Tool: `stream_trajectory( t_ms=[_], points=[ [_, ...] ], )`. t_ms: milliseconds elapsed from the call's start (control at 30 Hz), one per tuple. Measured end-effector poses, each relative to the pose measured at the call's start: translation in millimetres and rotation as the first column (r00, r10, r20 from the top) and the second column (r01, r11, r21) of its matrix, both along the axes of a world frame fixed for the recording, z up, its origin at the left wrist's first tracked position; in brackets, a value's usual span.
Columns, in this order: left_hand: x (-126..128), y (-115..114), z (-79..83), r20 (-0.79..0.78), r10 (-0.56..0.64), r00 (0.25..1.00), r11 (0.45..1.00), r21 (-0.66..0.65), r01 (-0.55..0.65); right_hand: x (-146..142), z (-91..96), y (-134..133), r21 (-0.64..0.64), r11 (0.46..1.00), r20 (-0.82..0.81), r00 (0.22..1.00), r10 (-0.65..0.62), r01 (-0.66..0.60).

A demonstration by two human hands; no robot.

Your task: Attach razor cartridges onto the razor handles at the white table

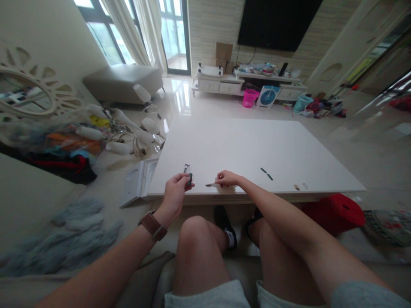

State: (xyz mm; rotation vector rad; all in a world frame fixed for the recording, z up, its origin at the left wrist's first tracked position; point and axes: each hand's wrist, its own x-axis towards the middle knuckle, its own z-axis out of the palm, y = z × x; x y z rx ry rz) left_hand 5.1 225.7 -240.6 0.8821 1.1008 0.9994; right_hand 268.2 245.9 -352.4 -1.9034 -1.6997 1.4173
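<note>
Over the near left part of the white table (237, 145), my left hand (175, 192) grips a small dark rectangular piece (190, 179) with its fingertips. To the right, my right hand (226, 178) pinches a thin stick-like tool (210, 185). Its dark tip points left toward the other hand, low over the tabletop; it looks like a small brush, but the kind is unclear. A small metal tool (186, 167) lies just beyond my left hand. Two short dark strips (266, 173) lie end to end farther right. Close to the front edge is a tiny brown-and-yellow piece (296, 187).
A white open box (133, 184) stands on the floor against the table's left side. Lamp arms with white shades (141, 132) lie beyond it. A red roll (337, 211) sits by the front right edge. My knees are close below the table's front edge.
</note>
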Motion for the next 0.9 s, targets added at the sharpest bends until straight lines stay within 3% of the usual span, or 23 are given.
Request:
stream_trajectory(
  t_ms=[533,733,900],
  points=[
    [0,0,-1.8,-0.017,-0.011,1.0,1.0,0.007,0.011,15,-3.4,-4,-0.035,0.999,0.153,0.988,-0.009,0.015],
    [0,-1,-0.4,-0.022,-0.016,1.0,1.0,0.014,0.017,20,-6.0,-10,0.017,1.0,0.246,0.969,0.008,-0.012],
    [0,-1,0.1,-0.015,-0.015,1.0,1.0,0.017,0.015,25,3.3,-12,0.103,0.995,0.361,0.932,-0.04,0.003]
  ],
)
